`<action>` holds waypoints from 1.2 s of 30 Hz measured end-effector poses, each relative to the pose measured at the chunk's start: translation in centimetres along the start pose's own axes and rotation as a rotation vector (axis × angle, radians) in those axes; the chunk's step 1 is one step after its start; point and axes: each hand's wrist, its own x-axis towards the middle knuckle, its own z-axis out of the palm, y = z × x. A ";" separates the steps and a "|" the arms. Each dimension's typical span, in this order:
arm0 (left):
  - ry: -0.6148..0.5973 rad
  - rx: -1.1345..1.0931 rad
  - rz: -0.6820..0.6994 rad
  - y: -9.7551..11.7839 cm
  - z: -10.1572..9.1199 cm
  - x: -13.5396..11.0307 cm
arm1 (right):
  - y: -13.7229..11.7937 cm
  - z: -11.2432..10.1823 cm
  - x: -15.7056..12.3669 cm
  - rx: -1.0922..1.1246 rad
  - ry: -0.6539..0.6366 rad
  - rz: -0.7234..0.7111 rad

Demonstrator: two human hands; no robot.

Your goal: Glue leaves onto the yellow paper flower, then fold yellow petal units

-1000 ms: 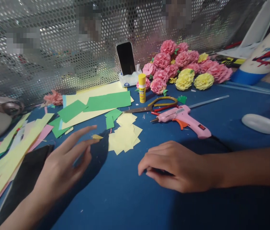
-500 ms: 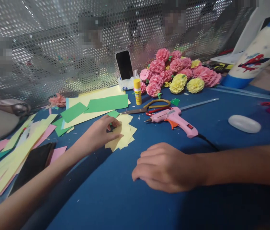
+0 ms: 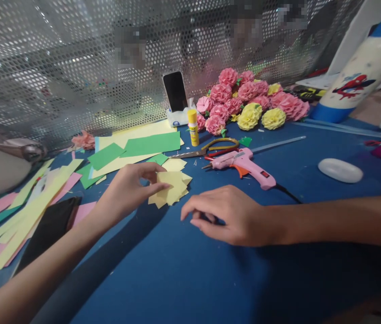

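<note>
My left hand (image 3: 131,186) pinches a square of yellow paper (image 3: 173,185) between thumb and fingers, just above a loose pile of similar yellow paper pieces (image 3: 177,165). To the right of the pile hovers my right hand (image 3: 226,216), its fingers loosely curled and the thumb apart, with nothing between them. Beyond it lies a pink hot glue gun (image 3: 244,163) with a clear glue stick (image 3: 278,144) in its back. Scissors (image 3: 207,147) rest behind the glue gun, and a yellow glue stick tube (image 3: 193,128) stands upright near them.
Pink and yellow paper flowers (image 3: 247,99) are heaped at the back. A phone (image 3: 176,92) leans upright by the perforated metal panel (image 3: 75,67). Green sheets (image 3: 153,146), paper strips (image 3: 38,207) and a black flat object (image 3: 47,234) lie left. A white computer mouse (image 3: 341,170) and a bottle (image 3: 356,76) are right.
My left hand has lifted a yellow square slightly off the pile. My right hand has moved up and a little left toward it, and its thumb and fingers have parted.
</note>
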 end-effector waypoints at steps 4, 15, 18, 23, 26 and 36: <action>0.095 0.030 -0.027 -0.2 0.0 -1.2 | 0.1 -0.3 0.4 0.065 -0.024 0.092; 0.223 -0.126 -0.026 0.4 0.1 -2.3 | 0.4 -0.1 0.1 0.235 0.058 0.217; 0.120 -0.218 -0.065 1.4 0.5 -3.1 | 0.7 -0.1 0.4 0.331 0.173 0.258; 0.025 -0.348 -0.107 2.4 1.6 -4.1 | 1.2 0.0 0.7 0.355 0.068 0.302; 0.030 -0.384 -0.113 2.7 2.2 -4.3 | 1.2 0.0 0.7 0.322 0.025 0.306; 0.104 -0.358 -0.109 2.6 3.3 -4.6 | 1.5 0.1 0.8 0.124 -0.001 0.370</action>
